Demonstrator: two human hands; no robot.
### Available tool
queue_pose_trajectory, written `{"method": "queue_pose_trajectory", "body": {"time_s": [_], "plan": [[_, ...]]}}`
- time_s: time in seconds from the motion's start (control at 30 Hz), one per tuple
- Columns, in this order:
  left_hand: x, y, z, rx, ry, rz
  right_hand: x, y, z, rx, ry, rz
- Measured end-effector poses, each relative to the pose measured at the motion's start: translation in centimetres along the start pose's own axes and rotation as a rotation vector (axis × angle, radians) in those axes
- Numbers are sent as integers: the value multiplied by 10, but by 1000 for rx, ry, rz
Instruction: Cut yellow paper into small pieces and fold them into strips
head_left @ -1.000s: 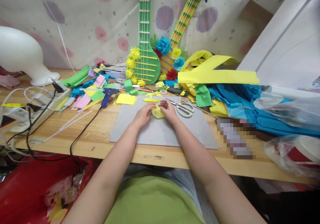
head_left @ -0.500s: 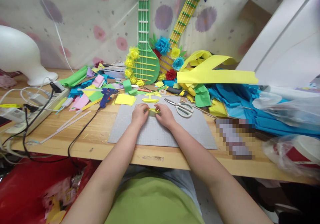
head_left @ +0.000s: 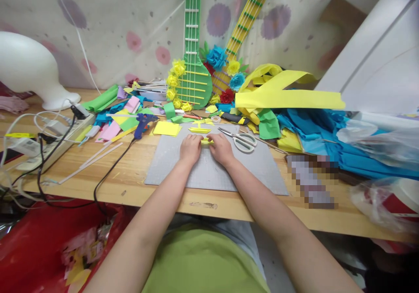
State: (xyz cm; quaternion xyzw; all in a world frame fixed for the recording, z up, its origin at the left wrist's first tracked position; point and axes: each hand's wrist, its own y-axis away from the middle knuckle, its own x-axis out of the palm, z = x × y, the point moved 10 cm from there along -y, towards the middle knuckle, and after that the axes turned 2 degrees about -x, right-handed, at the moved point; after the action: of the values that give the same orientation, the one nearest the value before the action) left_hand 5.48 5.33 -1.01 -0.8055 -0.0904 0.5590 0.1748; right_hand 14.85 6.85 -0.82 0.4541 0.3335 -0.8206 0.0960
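Note:
A small yellow paper piece [head_left: 207, 141] is pinched between my two hands over the grey cutting mat [head_left: 209, 170]. My left hand [head_left: 191, 148] grips its left end and my right hand [head_left: 221, 148] its right end, fingers closed on both sides. Just beyond my hands lies a folded yellow strip [head_left: 200, 130]. White-handled scissors [head_left: 245, 143] rest on the mat to the right, their blades pointing to the far left. Stacked yellow paper squares [head_left: 166, 128] lie at the mat's far left corner.
A blue glue gun [head_left: 143, 125] with a black cord and a power strip [head_left: 59, 142] are at left. Two paper instruments [head_left: 193, 85] with flowers lean on the back wall. Yellow strips [head_left: 290, 99], blue paper [head_left: 314, 131] and a white plastic tub [head_left: 407, 197] are at right.
The view has shifted slightly, so the scene sits a little further right. My hands stay on the yellow piece, which now shows as a narrower, straighter strip.

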Motion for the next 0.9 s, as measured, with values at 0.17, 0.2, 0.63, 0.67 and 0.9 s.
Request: {"method": "queue_pose_trajectory", "body": {"time_s": [0.17, 0.2, 0.63, 0.67, 0.9], "plan": [[2, 0, 11, -90, 76, 19, 1, 4, -10, 74, -96, 8], [2, 1, 14, -110, 103, 21, 2, 4, -14, 105, -131, 8], [1, 6, 28, -281, 223, 73, 22, 7, -51, 429, -450, 47], [1, 6, 30, -296, 230, 69, 22, 7, -51, 437, -441, 46], [2, 5, 36, -326, 275, 39, 23, 5, -52, 452, -444, 58]]}}
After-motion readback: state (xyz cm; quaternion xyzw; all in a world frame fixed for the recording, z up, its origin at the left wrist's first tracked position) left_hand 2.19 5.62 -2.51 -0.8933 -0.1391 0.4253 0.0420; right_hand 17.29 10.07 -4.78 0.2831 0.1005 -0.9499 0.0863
